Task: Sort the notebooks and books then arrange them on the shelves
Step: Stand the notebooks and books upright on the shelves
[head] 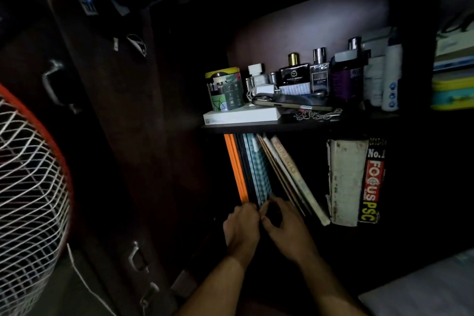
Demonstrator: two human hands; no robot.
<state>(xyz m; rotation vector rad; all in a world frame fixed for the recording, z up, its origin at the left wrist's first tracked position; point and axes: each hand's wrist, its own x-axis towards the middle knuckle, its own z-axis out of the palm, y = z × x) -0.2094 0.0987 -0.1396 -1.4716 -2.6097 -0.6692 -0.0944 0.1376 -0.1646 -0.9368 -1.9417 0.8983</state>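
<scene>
Together, both hands are reaching forward to the notebooks (pixel 256 174) at the lower shelf's left end. Left hand (pixel 241 228) and right hand (pixel 284 226) are pinching their bottom edges, fingers curled.

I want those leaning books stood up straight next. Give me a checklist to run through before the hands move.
1. Both hands at the lower shelf: ok, left hand and right hand sit at the foot of the upright notebooks.
2. Grip on a notebook: cannot tell, too dark.
3. Leaning books upright: not ok, tilted.
4. Free gap before the thick white book: ok.
5. Upper shelf edge: not ok, white box overhangs.
</scene>
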